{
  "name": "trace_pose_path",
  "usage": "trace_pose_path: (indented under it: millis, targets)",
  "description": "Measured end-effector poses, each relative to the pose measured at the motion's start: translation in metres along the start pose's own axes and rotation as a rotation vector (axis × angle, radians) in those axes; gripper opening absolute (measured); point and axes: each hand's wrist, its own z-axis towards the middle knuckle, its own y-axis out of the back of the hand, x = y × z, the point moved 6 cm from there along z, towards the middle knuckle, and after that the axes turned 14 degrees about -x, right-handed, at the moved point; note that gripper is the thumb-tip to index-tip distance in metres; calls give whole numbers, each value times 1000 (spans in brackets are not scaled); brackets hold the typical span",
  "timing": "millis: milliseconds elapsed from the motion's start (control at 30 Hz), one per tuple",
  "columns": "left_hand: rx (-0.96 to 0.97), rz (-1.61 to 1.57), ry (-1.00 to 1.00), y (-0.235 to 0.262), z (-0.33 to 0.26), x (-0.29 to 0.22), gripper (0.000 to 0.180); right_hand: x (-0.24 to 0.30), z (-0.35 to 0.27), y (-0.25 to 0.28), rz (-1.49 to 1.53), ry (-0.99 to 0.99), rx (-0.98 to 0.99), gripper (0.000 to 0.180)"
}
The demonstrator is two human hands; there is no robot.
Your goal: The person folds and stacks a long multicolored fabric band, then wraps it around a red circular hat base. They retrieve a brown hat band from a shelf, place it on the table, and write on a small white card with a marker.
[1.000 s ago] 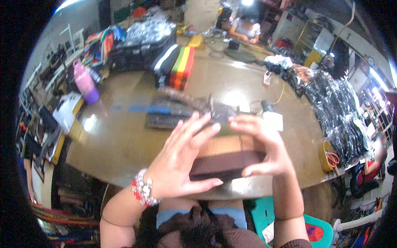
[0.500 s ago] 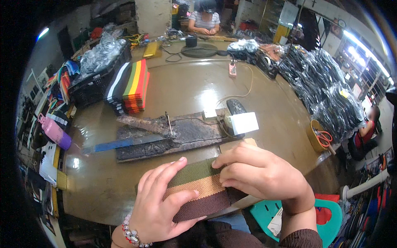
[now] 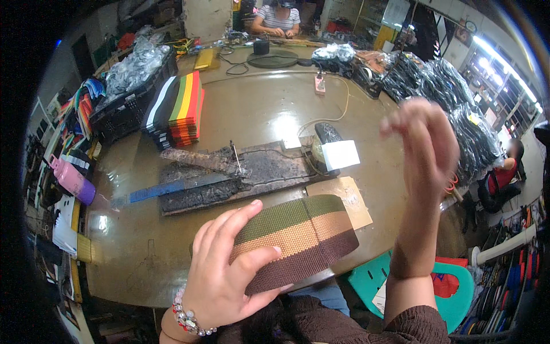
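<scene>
Near the table's front edge, a wide woven webbing strap (image 3: pixel 295 243), striped green, tan and dark brown, is bent in a curve. A dark line crosses the strap right of its middle. My left hand (image 3: pixel 220 269) is closed round its left end, thumb on the tan stripe and other fingers over the far edge. Up at the right, apart from the strap, my right hand (image 3: pixel 427 140) hangs in the air with bent fingers. Motion blurs those fingers, so whether they hold anything is unclear. An orange-handled pair of scissors (image 3: pixel 451 184) is partly hidden behind the right forearm.
Beyond the strap lies a scorched dark board (image 3: pixel 263 172) with an upright metal pin. A tan card (image 3: pixel 342 198) lies beside it. Striped straps (image 3: pixel 186 109) are stacked at left, near a pink-purple bottle (image 3: pixel 73 180). Plastic-wrapped bundles (image 3: pixel 424 80) line the right. Someone (image 3: pixel 277 22) sits across the table.
My right hand has let go of the strap and swung up and to the right. More of the strap and the tan card now show. My left hand keeps its hold.
</scene>
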Motion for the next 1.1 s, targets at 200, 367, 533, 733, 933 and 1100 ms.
trace_pose_path:
  millis: [200,367,533,733,933,1100]
  targets:
    - [-21,-9,-3,5,-9,9,61,-183,5,3,-833,37,378,10]
    - [-58,-42,41,12,-13,14,60,-228,-1,13,-826,171,364,10]
    - [-99,-76,48,14,-14,23,57,-253,-8,14,-1019,53,437,9]
    - [-216,-207,2,12,-41,51,57,-200,-18,-3,-985,398,392,36]
    - [-538,-334,95,49,-97,96,59,-136,-152,-15,105,-658,561,126]
    - [-778,-376,389,83,-175,159,75,-137,-279,-67,38,-914,968,124]
